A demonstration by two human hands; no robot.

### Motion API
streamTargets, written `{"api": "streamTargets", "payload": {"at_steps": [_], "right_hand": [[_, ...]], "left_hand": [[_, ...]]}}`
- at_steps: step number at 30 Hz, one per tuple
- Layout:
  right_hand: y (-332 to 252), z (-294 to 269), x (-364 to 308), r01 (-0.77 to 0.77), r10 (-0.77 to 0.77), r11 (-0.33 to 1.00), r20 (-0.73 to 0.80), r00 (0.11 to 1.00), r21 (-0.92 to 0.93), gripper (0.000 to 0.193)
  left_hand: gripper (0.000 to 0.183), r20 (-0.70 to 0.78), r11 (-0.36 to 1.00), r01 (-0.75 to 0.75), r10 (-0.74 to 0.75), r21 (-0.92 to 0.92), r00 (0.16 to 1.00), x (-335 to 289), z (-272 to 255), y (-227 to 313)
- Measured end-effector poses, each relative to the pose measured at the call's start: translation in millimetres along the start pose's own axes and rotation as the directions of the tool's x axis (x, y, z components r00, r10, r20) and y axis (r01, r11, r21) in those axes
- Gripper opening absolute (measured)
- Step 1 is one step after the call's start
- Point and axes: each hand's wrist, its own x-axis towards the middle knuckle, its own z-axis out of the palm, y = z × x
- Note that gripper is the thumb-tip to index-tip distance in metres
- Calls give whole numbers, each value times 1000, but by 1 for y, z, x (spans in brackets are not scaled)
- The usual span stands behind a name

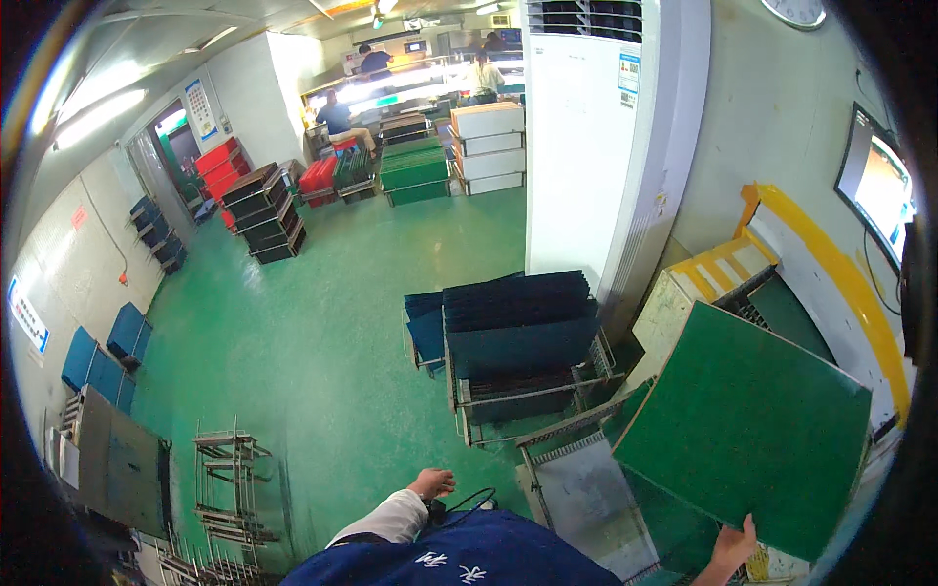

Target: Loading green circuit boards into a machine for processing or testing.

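My right hand (733,549) grips the lower edge of a large square green panel (752,420), its thumb lying over the face. The panel is tilted up at the right, in front of a rack. Part of another green panel (674,523) shows below it. My left hand (433,482) is near my body over the green floor, its fingers curled together with nothing in them. A black cable (474,501) loops beside that wrist. Nearest on the right stands a metal rack with a grey plate (596,503) in it.
Wire racks of dark blue panels (523,347) stand ahead, before a white cabinet-like unit (581,146). At the lower left is a bare metal rack (230,483). Stacks of green panels (415,168) and red panels (223,166) are farther back. Seated people (337,115) work at lit benches. A screen (874,186) hangs right.
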Motion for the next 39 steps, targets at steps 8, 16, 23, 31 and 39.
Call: {"api": "streamTargets", "payload": {"at_steps": [8, 16, 23, 31, 39], "right_hand": [[2, -16, 4, -82, 102, 979, -101, 990, 185, 27], [8, 10, 18, -99, 123, 968, -94, 988, 230, 26], [28, 17, 32, -95, 164, 948, -211, 964, 304, 28], [57, 40, 59, -115, 197, 929, -208, 958, 352, 23], [61, 57, 48, -262, 333, 882, -126, 934, 391, 24]], "left_hand": [[18, -55, 996, -1, 6, 88, 998, -17, 18, 6], [34, 47, 999, 44, -42, -26, 998, 6, -4, -6], [26, -12, 1000, 29, -29, -6, 999, 0, 0, 0], [20, 264, 920, -322, 260, 224, 929, 31, -44, -36], [11, 118, 997, 10, -19, 78, 993, 16, -24, -8]]}}
